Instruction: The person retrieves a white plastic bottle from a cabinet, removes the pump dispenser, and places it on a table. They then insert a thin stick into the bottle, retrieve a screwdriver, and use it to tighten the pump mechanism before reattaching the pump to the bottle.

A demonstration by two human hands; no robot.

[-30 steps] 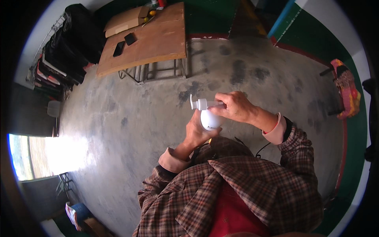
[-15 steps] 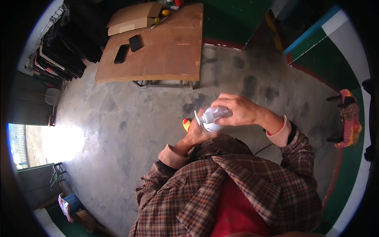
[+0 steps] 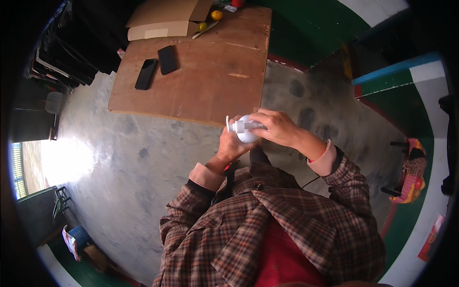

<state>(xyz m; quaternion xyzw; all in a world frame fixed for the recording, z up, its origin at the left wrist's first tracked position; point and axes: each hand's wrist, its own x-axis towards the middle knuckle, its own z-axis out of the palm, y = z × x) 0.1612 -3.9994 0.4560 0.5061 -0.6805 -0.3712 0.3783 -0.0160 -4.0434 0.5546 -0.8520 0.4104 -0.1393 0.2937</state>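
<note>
A white pump bottle point(image 3: 247, 136) is between my hands, in front of my body and close to the table's near edge. My left hand point(image 3: 230, 147) is closed round the bottle's body from the left, its fingers partly hidden behind it. From the right, my right hand point(image 3: 281, 128) pinches the white pump top point(image 3: 239, 126), with thumb and fingers at its right end. The bottle's lower part is out of sight beneath my hands.
Ahead stands a brown wooden table point(image 3: 205, 81) with two black phones point(image 3: 146, 74), an open cardboard box point(image 3: 167, 19) and an orange fruit point(image 3: 216, 15). Dark clothes point(image 3: 91, 38) hang at the far left. A seat with a colourful cover point(image 3: 412, 172) is at the right wall.
I have come nearer the table, which appears larger and lower. Both hands and the bottle have shifted up and slightly left in view; the grip on the bottle stays similar.
</note>
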